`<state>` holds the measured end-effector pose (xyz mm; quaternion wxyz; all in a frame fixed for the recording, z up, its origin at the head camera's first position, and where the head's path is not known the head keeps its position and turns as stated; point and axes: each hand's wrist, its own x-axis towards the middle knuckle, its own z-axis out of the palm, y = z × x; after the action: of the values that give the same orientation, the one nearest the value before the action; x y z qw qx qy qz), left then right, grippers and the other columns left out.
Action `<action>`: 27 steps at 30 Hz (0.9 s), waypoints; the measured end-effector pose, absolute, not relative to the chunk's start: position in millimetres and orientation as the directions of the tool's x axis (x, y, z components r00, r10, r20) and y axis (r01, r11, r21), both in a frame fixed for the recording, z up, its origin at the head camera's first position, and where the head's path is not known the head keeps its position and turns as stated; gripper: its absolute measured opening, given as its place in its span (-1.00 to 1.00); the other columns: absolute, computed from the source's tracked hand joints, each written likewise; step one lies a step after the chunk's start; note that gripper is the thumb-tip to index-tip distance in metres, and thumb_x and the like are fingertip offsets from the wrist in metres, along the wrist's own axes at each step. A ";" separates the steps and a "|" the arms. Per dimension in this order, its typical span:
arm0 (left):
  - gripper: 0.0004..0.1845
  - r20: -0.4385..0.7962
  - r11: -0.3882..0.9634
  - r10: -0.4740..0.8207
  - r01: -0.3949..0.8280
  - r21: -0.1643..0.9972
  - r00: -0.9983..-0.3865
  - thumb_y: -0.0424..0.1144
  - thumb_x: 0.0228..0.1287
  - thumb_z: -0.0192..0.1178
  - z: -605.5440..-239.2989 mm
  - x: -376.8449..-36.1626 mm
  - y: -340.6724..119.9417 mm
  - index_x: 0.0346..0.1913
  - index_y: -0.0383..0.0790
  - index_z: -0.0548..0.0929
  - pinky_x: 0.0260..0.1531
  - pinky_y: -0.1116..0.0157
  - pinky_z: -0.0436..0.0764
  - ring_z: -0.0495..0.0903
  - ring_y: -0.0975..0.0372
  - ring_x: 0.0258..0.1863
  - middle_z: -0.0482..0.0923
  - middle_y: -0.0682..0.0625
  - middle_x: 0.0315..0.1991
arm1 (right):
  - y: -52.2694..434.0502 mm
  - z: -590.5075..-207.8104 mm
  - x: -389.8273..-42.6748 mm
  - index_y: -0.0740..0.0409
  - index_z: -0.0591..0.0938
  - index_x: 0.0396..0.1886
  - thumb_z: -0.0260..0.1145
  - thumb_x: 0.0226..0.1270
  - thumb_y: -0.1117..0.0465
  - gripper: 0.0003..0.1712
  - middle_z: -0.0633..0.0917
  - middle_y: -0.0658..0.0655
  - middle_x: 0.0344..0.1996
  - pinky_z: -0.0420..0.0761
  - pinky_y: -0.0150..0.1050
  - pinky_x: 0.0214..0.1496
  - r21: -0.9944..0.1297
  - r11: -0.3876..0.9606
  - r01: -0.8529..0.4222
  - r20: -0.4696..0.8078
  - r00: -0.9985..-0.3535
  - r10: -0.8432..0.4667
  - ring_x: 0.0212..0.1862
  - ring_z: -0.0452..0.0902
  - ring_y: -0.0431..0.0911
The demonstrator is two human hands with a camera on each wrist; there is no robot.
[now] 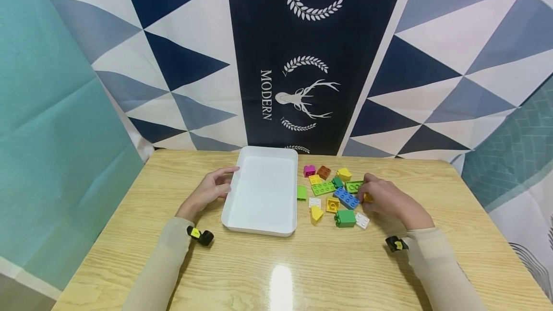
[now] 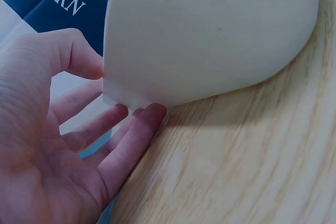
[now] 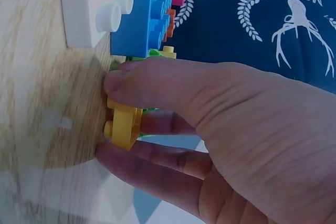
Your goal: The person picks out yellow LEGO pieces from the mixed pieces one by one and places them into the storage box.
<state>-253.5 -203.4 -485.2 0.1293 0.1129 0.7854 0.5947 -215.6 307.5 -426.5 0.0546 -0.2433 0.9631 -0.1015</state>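
A: Sleeves low at the near edge of the wooden table [image 1: 302, 263], both forearms laid flat. Starting with the right hand [image 1: 390, 200].

B: Curled, thumb and fingers clamped round a small yellow brick [image 3: 123, 124], down against the tabletop at the right fringe of the pile. Not lifted yet, by the look of it.

A: And over on the left hand [image 1: 209, 190]?

B: Relaxed, fingers straight, tips touching the left wall of the white tray [image 1: 259, 228]. Steadying rather than gripping.

A: Reading that as the pick-up stage, then: brick grasped, tray held in place.

B: Agreed. Calling next, most likely, for a clean lift clear of the blue brick [image 1: 346, 198] and the white plate [image 1: 362, 220] just beside, then a carry leftward past the green brick [image 1: 344, 218] towards the tray rim.

A: Further back, more of the pile: pink, brown, yellow, green. Beyond that, only the deer-print backdrop [image 1: 302, 95].
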 end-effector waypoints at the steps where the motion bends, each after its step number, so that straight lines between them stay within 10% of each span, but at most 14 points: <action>1: -0.22 -0.069 0.267 0.331 0.024 0.963 -0.941 -0.42 0.43 0.12 -485.6 -253.8 -203.6 0.72 -0.26 0.40 -0.03 0.35 0.84 0.61 -0.24 0.49 0.43 -0.43 0.64 | 307.5 -426.3 -215.5 0.00 0.86 -0.30 0.64 0.27 0.41 -0.79 0.66 0.08 -0.17 0.67 -0.11 -0.11 -0.224 0.860 -0.458 -0.053 -0.876 -0.480 -0.24 0.51 -0.12; 27: -0.23 -0.057 0.253 0.344 0.034 0.967 -0.937 -0.42 0.45 0.12 -486.5 -254.8 -203.1 0.72 -0.29 0.38 -0.02 0.35 0.84 0.62 -0.24 0.49 0.42 -0.47 0.63 | 305.2 -416.3 -215.0 0.08 0.86 -0.28 0.61 0.25 0.49 -0.78 0.67 0.19 -0.08 0.72 -0.08 -0.17 -0.170 0.833 -0.527 0.261 -0.839 -0.477 -0.19 0.59 -0.02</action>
<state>-254.8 -203.1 -486.5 0.1293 0.1210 0.7809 0.5990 -215.0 305.2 -416.3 -0.1042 -0.2638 0.9516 -0.1183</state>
